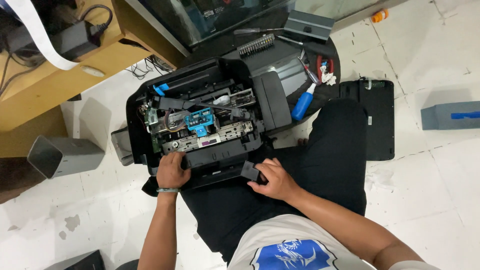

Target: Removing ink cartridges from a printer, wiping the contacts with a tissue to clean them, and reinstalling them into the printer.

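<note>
We see a black printer (200,117) with its cover off, resting on the person's lap and partly on the white tiled floor (425,200). Inside the printer, near its middle, sits a blue cartridge carriage (200,121) among metal rails and wires.

At the printer's near edge, the left hand (171,171) lies curled over the black front panel, fingers bent and pressing on the plastic, a thin band on its wrist. At the same edge, toward the printer's right corner, the right hand (274,179) closes around a small black plastic part (250,171), thumb and fingers pinching it.

Just right of the printer lies a screwdriver with a blue handle (302,104), and beyond that red-handled pliers (325,66) on a dark round mat. Behind the printer we see a strip of screwdriver bits (256,45). Farther right of the printer, a flat black panel (378,120) lies on the floor, and well right of that 1 grey box with blue tape (450,115). Left of the printer stands a grey plastic tray part (62,155), and behind it on the left a wooden desk (55,80).
</note>
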